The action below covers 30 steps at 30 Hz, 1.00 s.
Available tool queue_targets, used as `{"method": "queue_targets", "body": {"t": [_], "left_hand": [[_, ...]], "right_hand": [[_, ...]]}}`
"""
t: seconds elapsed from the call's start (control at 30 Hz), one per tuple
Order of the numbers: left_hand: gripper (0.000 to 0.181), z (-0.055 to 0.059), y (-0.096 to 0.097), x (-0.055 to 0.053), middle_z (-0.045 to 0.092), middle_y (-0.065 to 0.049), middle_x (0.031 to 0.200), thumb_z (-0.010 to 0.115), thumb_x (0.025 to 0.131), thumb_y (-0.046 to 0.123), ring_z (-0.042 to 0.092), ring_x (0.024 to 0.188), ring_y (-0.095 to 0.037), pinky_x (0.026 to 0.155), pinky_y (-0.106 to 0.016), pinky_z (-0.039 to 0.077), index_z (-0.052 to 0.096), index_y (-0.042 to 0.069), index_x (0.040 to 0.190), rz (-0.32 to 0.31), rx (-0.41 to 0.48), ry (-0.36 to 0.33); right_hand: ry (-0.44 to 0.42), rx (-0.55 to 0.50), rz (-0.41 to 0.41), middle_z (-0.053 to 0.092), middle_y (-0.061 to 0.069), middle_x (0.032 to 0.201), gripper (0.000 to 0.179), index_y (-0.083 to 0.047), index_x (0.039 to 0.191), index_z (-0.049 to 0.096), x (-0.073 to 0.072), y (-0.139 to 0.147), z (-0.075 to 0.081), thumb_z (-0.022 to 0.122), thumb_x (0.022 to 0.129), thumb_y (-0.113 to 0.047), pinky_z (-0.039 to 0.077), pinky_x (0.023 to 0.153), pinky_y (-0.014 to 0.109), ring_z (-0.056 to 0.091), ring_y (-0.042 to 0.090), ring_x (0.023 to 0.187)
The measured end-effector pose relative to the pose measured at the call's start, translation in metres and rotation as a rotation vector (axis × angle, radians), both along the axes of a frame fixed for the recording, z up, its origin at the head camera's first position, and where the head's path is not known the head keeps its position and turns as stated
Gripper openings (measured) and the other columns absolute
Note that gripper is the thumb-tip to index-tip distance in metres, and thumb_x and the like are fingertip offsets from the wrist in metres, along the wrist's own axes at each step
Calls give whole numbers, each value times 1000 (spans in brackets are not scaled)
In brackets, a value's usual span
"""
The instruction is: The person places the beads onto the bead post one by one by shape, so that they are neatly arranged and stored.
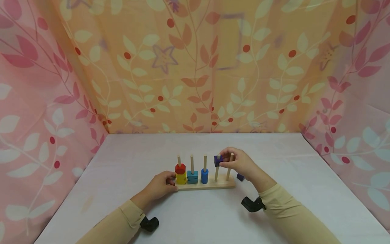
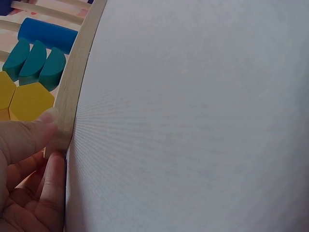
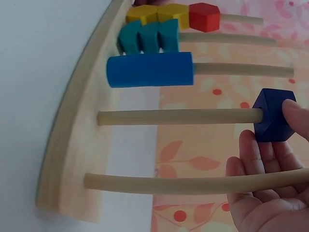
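My left hand [image 1: 159, 185] grips the left end of a wooden stacking base [image 1: 210, 185] with upright pegs, its thumb and fingers around the end in the left wrist view. My right hand [image 1: 239, 162] pinches a dark blue square block [image 1: 217, 160] at the top of the fourth peg [image 3: 178, 116]; the tip shows through the block. From the left, the pegs carry yellow blocks [image 1: 181, 178] under a red hexagonal block [image 1: 180, 168], teal half-round blocks [image 1: 192, 177], and a blue cylinder [image 1: 204, 176]. The fifth peg [image 3: 193, 184] is bare.
Another dark block [image 1: 240, 177] lies on the white table [image 1: 195, 217], just right of the base and below my right wrist. Patterned cloth [image 1: 195, 67] stands behind and along both sides. A black wrist mount [image 1: 253, 204] juts from each sleeve.
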State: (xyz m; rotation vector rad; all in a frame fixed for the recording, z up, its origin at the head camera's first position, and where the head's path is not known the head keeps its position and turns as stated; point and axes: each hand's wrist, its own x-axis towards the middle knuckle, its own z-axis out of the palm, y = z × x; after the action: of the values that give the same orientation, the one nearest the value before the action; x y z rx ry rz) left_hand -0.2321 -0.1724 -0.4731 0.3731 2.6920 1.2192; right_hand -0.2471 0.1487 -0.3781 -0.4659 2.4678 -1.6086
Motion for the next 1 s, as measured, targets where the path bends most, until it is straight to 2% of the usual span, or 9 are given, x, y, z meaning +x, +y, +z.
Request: {"method": "queue_targets", "body": {"t": [0.2,0.47,0.77,1.0], "left_hand": [[48,1,0,0,57,2,93,75,75,18,51,81,-14,72,-28,45,56,7,117,6,1,-1],[46,1,1,1,57,1,99,74,76,16,53,83,-14,72,-26,47,57,9,117,7,23,-12],[46,3,1,2,57,1,97,75,75,17,53,82,-14,73,-27,47,57,9,117,13,8,-9],[48,0,1,1,57,1,97,75,75,18,52,83,-14,73,-27,47,57,10,118,23,8,-26]], "right_hand": [[-44,14,-14,61,8,99,31,-5,104,58,-2,0,-17,72,79,-16,49,80,34,57,19,87],[-117,-3,-33,63,6,96,30,-5,101,60,-1,-1,-34,73,77,-16,48,81,33,58,18,88],[-103,17,-24,64,7,93,28,-1,100,62,-3,-1,-53,73,76,-12,47,79,33,59,17,86],[-101,77,-22,63,5,89,27,-1,98,63,-3,-1,-59,74,76,-12,47,74,30,56,16,82]]}}
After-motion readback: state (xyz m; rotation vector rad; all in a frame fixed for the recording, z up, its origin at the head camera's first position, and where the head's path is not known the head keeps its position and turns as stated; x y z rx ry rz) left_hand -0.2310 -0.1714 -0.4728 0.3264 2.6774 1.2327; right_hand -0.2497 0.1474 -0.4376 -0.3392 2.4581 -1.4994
